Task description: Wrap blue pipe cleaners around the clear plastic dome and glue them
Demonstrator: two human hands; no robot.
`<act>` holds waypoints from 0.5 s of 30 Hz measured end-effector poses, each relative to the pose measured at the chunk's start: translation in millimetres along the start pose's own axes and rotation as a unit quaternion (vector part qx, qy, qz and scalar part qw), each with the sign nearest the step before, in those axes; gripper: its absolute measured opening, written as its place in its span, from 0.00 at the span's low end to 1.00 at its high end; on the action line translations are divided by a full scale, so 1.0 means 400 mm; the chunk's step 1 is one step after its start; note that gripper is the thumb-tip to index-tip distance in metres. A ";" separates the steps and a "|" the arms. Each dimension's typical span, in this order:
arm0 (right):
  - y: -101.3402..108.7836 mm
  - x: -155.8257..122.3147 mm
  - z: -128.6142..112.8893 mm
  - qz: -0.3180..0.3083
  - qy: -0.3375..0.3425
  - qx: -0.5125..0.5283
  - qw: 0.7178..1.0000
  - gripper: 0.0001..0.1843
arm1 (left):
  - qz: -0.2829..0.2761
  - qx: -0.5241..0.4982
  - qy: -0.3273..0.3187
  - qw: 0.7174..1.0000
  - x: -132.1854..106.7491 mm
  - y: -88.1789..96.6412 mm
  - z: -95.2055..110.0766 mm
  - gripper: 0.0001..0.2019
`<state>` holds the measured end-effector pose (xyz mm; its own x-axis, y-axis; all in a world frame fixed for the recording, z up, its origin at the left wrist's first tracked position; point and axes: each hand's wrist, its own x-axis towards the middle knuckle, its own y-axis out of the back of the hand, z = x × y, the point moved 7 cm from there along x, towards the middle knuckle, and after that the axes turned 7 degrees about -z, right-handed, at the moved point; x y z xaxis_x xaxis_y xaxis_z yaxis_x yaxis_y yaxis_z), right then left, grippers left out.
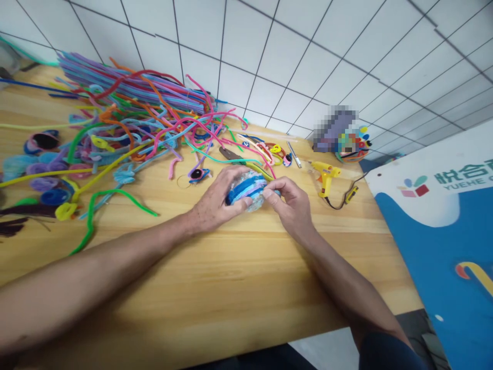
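At the middle of the counter (231,277) we hold the ball (246,189) between us, left hand (213,203) clasped round its left side, right hand (290,204) pinching its right, stripes running hand to hand

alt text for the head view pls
The left hand and right hand hold a ball wound with blue pipe cleaners over a wooden table. A heap of coloured pipe cleaners lies at left, a yellow glue gun at right.

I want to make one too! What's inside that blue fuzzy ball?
Only wound blue, white and purple strands show on the pipe-cleaner ball. Its core is covered by them.
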<state>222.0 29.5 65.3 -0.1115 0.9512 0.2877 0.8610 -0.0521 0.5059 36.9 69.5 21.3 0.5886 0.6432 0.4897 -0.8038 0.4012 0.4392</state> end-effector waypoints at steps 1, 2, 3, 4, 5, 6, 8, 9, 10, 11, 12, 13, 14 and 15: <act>0.000 0.000 0.004 -0.001 -0.008 0.002 1.000 0.05 | -0.002 -0.002 0.001 1.000 0.000 0.000 -0.001 0.30; 0.000 -0.001 0.007 -0.003 -0.014 0.004 1.000 0.05 | -0.005 -0.004 0.003 1.000 -0.001 0.000 -0.003 0.30; -0.001 -0.001 0.010 -0.004 -0.020 0.006 1.000 0.05 | -0.010 -0.008 0.005 1.000 -0.001 0.000 -0.005 0.30; -0.002 -0.001 0.013 -0.005 -0.024 0.009 1.000 0.06 | -0.016 -0.012 0.004 1.000 -0.002 -0.001 -0.007 0.30; -0.003 -0.002 0.015 -0.006 -0.027 0.014 1.000 0.06 | -0.022 -0.015 0.002 1.000 -0.002 -0.001 -0.008 0.31; -0.005 -0.002 0.018 -0.007 -0.028 0.019 0.999 0.06 | -0.028 -0.018 -0.002 0.999 -0.003 -0.002 -0.010 0.31; -0.007 -0.002 0.022 -0.006 -0.030 0.026 0.999 0.06 | -0.037 -0.022 -0.011 0.999 -0.004 -0.002 -0.012 0.32; -0.007 -0.003 0.024 -0.005 -0.030 0.028 0.999 0.07 | -0.041 -0.024 -0.015 0.999 -0.004 -0.003 -0.014 0.33; -0.007 -0.003 0.026 -0.004 -0.031 0.030 0.999 0.07 | -0.044 -0.025 -0.019 0.999 -0.004 -0.003 -0.015 0.34; -0.008 -0.003 0.028 -0.004 -0.032 0.030 0.999 0.07 | -0.047 -0.025 -0.021 0.998 -0.005 -0.004 -0.016 0.34; -0.008 -0.003 0.029 -0.004 -0.032 0.031 0.999 0.07 | -0.048 -0.024 -0.022 0.998 -0.005 -0.005 -0.017 0.35; -0.008 -0.003 0.031 -0.004 -0.031 0.031 0.999 0.07 | -0.049 -0.022 -0.022 0.998 -0.005 -0.006 -0.018 0.35; -0.008 -0.002 0.031 -0.004 -0.031 0.031 0.999 0.07 | -0.049 -0.020 -0.022 0.998 -0.004 -0.007 -0.018 0.36; -0.008 -0.002 0.032 -0.004 -0.030 0.030 0.999 0.07 | -0.048 -0.019 -0.021 0.998 -0.004 -0.007 -0.018 0.36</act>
<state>225.8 32.6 53.0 -0.0905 0.9683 0.2330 0.8886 -0.0271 0.4578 37.7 72.3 13.9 0.6655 0.5733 0.4780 -0.7457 0.4841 0.4577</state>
